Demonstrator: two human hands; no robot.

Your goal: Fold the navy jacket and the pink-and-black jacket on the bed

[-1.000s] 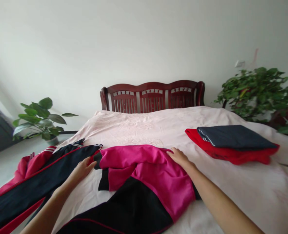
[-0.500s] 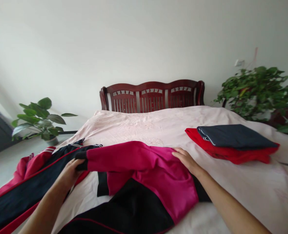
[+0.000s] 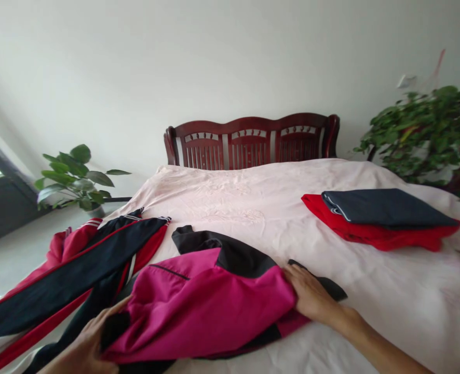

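Observation:
A magenta and black jacket [image 3: 210,301] lies bunched on the bed in front of me, its magenta cloth uppermost and a black part showing along the far side. My left hand [image 3: 92,340] grips its near left end, beside a black patch of cloth; the fingertips are partly hidden. At the right end, my right hand [image 3: 311,293] holds the magenta fabric, fingers bent over its edge. Black cloth sticks out beyond that hand.
Dark blue track pants [image 3: 74,270] with red stripes lie with red clothing at the left. A folded navy garment [image 3: 386,208] rests on folded red cloth [image 3: 393,239] at the right. A pink sheet [image 3: 222,197] covers the bed, with a wooden headboard [image 3: 249,140] behind.
The jacket's magenta sleeve no longer stretches out to the left, and its black part now shows on the far side. Both hands have come lower, nearer me.

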